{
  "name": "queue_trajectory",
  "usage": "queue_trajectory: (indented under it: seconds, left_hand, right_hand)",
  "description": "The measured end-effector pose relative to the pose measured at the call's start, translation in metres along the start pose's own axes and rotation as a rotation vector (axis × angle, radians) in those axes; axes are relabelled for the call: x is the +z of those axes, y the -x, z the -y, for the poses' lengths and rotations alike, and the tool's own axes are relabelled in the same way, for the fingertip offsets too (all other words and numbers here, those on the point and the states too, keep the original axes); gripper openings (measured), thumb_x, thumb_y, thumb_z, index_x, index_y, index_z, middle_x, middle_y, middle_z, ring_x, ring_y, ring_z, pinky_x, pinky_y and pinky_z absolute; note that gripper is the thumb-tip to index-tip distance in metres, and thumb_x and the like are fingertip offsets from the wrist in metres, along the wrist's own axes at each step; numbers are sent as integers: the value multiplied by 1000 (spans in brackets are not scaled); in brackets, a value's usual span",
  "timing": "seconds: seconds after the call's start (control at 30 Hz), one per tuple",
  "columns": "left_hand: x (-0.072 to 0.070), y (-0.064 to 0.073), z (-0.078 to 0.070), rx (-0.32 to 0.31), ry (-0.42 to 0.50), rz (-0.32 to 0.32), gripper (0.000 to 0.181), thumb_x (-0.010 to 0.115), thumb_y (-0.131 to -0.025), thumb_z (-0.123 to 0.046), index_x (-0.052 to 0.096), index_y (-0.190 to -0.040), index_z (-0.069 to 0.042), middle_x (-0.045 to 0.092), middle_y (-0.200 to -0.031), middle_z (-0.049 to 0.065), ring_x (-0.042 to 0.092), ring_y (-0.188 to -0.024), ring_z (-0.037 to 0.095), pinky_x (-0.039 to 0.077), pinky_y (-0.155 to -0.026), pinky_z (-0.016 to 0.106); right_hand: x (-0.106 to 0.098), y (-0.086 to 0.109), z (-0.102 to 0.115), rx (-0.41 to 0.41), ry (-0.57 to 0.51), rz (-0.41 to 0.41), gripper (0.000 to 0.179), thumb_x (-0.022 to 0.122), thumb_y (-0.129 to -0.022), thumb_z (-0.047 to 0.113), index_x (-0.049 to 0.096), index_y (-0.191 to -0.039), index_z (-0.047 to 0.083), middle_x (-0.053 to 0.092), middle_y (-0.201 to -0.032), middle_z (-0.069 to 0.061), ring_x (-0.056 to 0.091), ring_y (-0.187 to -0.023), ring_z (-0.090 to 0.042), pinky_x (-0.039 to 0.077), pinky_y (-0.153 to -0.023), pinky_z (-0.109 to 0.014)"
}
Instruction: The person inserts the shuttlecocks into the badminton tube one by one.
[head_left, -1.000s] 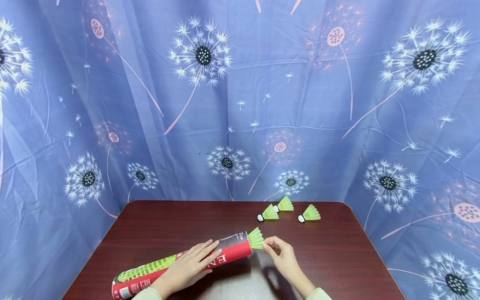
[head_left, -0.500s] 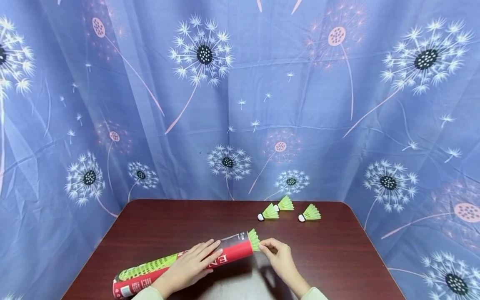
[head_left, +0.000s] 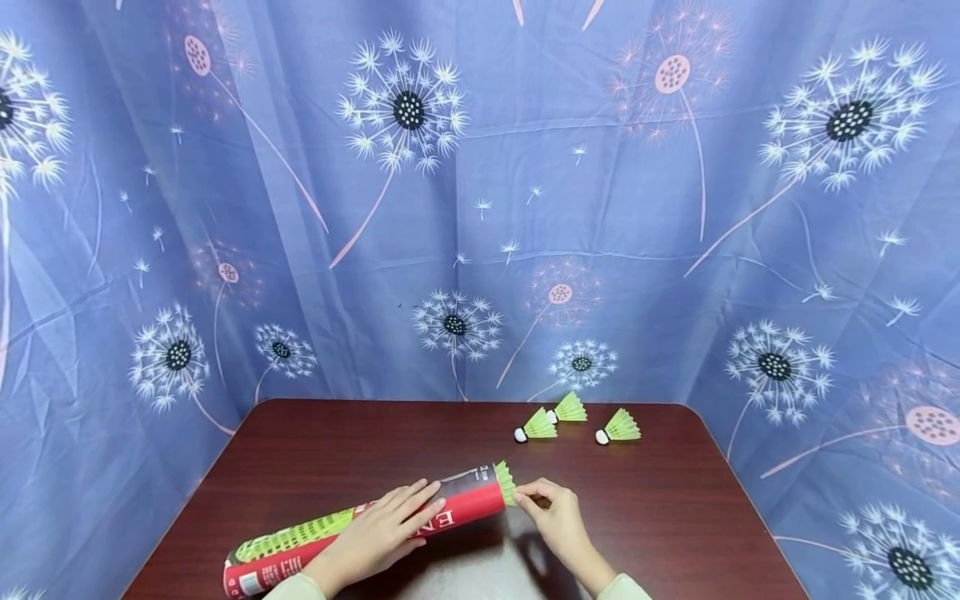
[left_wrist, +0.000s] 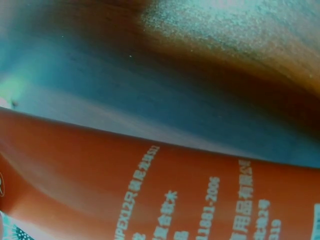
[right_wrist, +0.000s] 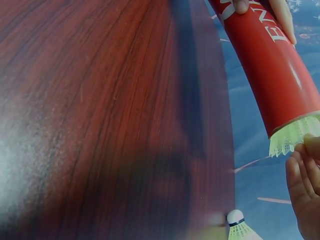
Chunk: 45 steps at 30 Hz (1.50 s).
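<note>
A red, black and green shuttlecock tube (head_left: 472, 502) lies slanted across the front of the table, its mouth facing right. My left hand (head_left: 381, 529) grips it around the middle; in the right wrist view, fingers of that left hand (right_wrist: 284, 20) wrap over the tube (right_wrist: 280, 75). From the mouth sticks the feathered rim of a yellow-green shuttlecock (head_left: 506, 483), whose head is hidden inside. My right hand (head_left: 558, 521) pinches that rim between thumb and fingertips. The left wrist view has only the printed red side of the tube (left_wrist: 100, 165), without the hand.
Three shuttlecocks with white heads lie at the back right: a left one (head_left: 537, 426), one behind it (head_left: 570, 407) and one farther right (head_left: 621, 427). The dark red table (head_left: 337, 450) ends at a blue dandelion-print curtain (head_left: 480, 200).
My right hand has moved left, and the shuttlecock has slid deeper into the tube, so less of its skirt shows. The left hand and the tube have stayed in place.
</note>
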<state>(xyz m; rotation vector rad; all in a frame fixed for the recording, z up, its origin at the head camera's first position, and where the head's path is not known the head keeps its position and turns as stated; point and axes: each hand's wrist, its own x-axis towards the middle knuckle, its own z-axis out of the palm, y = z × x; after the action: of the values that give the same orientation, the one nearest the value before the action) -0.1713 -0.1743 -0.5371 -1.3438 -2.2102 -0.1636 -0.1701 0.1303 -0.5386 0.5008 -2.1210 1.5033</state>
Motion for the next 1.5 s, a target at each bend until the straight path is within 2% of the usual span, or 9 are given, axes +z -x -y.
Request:
queue_trajectory:
  seconds: [0.1, 0.2, 0.47, 0.7, 1.0, 1.1, 1.27, 1.37, 1.5]
  left_hand:
    - [0, 0, 0, 4, 5, -7, 78, 82, -75, -27, 47, -143, -12, 43, -147, 12, 50, -126, 31, 45, -96, 42]
    - [1, 0, -1, 8, 6, -10, 81, 84, -72, -26, 47, -143, -11, 44, -147, 12, 50, -126, 31, 45, -96, 42]
    - [1, 1, 0, 23, 14, -36, 59, 66, -91, -33, 48, -142, -10, 44, -146, 13, 52, -125, 32, 46, -96, 43]
    - [0, 1, 0, 36, -1, -42, 66, 72, -86, -32, 47, -142, -10, 45, -145, 14, 52, -124, 31, 47, -95, 42]
    - [0, 3, 0, 10, 19, -29, 53, 51, -98, -39, 47, -143, -11, 44, -147, 12, 51, -126, 30, 46, -96, 42]
    - [1, 3, 0, 14, 23, -38, 57, 61, -94, -35, 47, -143, -11, 43, -147, 12, 51, -126, 30, 46, -96, 42]
    - [2, 5, 1, 17, 12, -49, 81, 84, -72, -27, 47, -143, -10, 44, -146, 12, 52, -125, 31, 47, -94, 42]
    - [2, 5, 2, 13, 13, -46, 85, 86, -69, -25, 48, -143, -10, 45, -146, 12, 53, -123, 32, 47, -94, 43]
    - [1, 5, 3, 10, 22, -43, 83, 86, -70, -25, 47, -143, -10, 45, -146, 13, 53, -123, 33, 48, -94, 43]
  right_hand:
    - [2, 1, 0, -3, -7, 23, 12, 76, -74, -6, 74, -78, 4, 68, -70, -3, 58, -61, 0, 51, -52, -20]
    - [5, 1, 2, -4, -32, 44, 11, 76, -74, -6, 74, -79, 4, 69, -71, -5, 59, -61, 0, 52, -53, -21]
    - [10, 0, 11, 0, -33, 63, 12, 74, -73, -10, 74, -79, 0, 68, -71, -8, 60, -61, -5, 52, -54, -19]
    - [8, -3, 24, -83, -30, 97, 15, 70, -70, -20, 70, -78, -7, 67, -71, -17, 61, -59, -14, 51, -52, -22]
    - [2, -2, 4, -118, -66, 199, 15, 67, -78, -13, 72, -86, -2, 69, -80, -8, 62, -67, -10, 53, -58, -22]
    - [-2, -3, 0, -127, -27, 205, 15, 68, -79, -11, 73, -88, 1, 69, -80, -6, 61, -68, -9, 52, -59, -20]
    - [-12, -13, 3, -128, 32, 173, 17, 67, -79, -13, 72, -88, 2, 69, -81, -8, 62, -68, -14, 52, -59, -22]
    - [-19, -23, 6, -114, 46, 153, 18, 66, -79, -16, 71, -89, -2, 69, -81, -13, 65, -69, -21, 54, -60, -26]
    - [-27, -35, -14, -81, 74, 127, 15, 67, -81, -11, 72, -92, -2, 70, -84, -16, 66, -73, -14, 54, -63, -24]
